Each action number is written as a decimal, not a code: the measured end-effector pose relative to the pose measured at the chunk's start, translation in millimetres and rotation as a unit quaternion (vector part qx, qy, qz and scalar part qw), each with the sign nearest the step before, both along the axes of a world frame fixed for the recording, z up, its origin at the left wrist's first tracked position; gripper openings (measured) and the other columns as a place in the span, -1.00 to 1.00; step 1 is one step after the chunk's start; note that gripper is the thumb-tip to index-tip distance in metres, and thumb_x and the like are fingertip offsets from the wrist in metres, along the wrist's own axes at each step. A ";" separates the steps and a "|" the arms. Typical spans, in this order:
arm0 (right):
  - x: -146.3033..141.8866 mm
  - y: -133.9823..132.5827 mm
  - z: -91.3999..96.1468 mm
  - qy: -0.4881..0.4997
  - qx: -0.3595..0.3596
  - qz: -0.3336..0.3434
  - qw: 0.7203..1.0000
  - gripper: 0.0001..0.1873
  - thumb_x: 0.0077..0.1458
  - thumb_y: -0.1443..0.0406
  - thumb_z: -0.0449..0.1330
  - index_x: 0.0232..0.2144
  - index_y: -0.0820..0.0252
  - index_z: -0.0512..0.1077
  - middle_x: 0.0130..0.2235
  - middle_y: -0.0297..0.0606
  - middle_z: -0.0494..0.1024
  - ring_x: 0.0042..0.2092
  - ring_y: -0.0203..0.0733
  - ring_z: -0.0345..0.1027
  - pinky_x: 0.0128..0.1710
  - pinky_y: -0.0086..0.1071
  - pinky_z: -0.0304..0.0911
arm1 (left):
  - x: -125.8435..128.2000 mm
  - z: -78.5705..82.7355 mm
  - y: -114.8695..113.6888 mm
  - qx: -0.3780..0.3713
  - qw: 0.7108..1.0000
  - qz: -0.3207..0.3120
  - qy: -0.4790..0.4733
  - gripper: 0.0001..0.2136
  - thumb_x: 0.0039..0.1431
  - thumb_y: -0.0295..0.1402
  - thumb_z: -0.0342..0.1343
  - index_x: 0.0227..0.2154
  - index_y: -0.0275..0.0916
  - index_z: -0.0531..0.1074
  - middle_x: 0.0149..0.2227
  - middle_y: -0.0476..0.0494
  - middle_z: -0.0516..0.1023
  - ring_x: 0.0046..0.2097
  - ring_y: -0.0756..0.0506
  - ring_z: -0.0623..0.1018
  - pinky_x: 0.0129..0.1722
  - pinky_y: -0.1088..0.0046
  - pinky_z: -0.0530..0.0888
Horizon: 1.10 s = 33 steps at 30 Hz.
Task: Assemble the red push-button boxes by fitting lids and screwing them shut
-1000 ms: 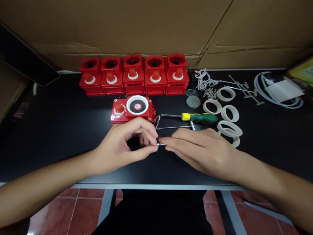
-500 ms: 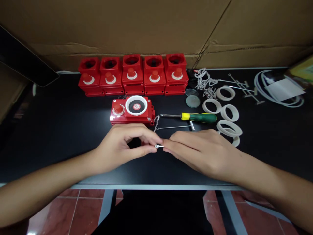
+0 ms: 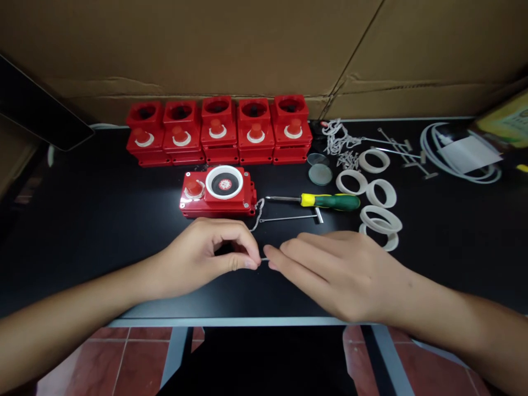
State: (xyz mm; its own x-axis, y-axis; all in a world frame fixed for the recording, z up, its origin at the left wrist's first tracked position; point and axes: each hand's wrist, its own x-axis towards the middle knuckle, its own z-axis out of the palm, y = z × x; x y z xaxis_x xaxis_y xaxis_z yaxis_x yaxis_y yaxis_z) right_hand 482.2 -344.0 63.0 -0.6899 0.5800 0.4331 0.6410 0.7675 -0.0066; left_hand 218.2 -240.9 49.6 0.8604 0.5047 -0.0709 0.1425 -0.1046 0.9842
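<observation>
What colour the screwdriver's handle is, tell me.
The handle is green and yellow; the head view shows it best.

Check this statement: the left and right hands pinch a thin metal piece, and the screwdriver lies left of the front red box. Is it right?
Wrong side: the head view shows the screwdriver lying right of the front red box. The left hand and right hand do pinch a thin metal piece.

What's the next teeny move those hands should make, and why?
Maybe the left hand should loosen its grip a tiny bit while the right hand holds firm. Both pinch close together and seem to hide most of the thin metal piece; only a sliver shows between them, so opening a little could give a better look.
</observation>
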 end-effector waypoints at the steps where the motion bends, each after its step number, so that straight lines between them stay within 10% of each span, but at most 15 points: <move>1: -0.8 -0.3 -0.4 0.003 0.001 0.001 1.000 -0.68 0.58 0.48 0.08 -0.04 0.43 0.67 -0.37 -0.30 0.54 -0.39 -0.23 0.36 -0.50 -0.25 0.21 | 0.0 -0.8 0.1 -0.010 1.000 -0.007 0.006 -0.87 0.49 -0.34 0.41 -0.24 -0.23 0.70 -0.24 -0.10 0.77 -0.20 -0.08 0.73 -0.12 0.46 0.66; 16: 11.5 12.4 -10.8 -0.038 -0.025 -0.016 0.999 -0.70 0.57 0.50 0.15 -0.24 0.20 0.57 -0.33 -0.33 0.57 -0.40 -0.22 0.35 -0.40 -0.24 0.18 | -2.6 4.0 -7.4 0.044 0.997 -0.040 0.040 -0.83 0.54 -0.51 0.14 -0.23 -0.22 0.54 0.08 -0.19 0.71 -0.29 0.03 0.62 -0.23 0.50 0.59; 20: 16.0 18.5 -17.6 -0.046 -0.007 -0.045 0.998 -0.69 0.53 0.52 0.16 -0.27 0.21 0.57 -0.33 -0.30 0.57 -0.40 -0.21 0.34 -0.38 -0.25 0.15 | -2.2 7.9 -8.8 0.150 0.988 -0.019 0.027 -0.81 0.57 -0.47 0.19 -0.25 -0.20 0.59 0.19 -0.25 0.69 0.04 -0.13 0.71 0.03 0.41 0.63; 33: -5.0 16.5 -22.4 0.038 -0.021 -0.035 0.998 -0.69 0.65 0.24 0.19 0.15 0.40 0.58 -0.18 -0.15 0.70 -0.21 -0.08 0.52 -0.22 -0.21 0.35 | -3.5 15.9 -11.1 0.114 0.986 -0.057 -0.106 -0.89 0.52 -0.47 0.38 -0.21 -0.20 0.68 -0.23 -0.14 0.75 -0.20 -0.07 0.76 -0.11 0.48 0.69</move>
State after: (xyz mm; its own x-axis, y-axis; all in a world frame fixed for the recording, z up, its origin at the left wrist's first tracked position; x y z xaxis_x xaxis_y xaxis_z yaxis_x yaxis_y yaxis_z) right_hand 477.2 -327.5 40.6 -0.6127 0.6450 0.4566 0.6897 0.7185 -0.0895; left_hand 214.7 -252.0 65.5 0.8956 0.3867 0.2198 -0.0884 -0.3296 0.9400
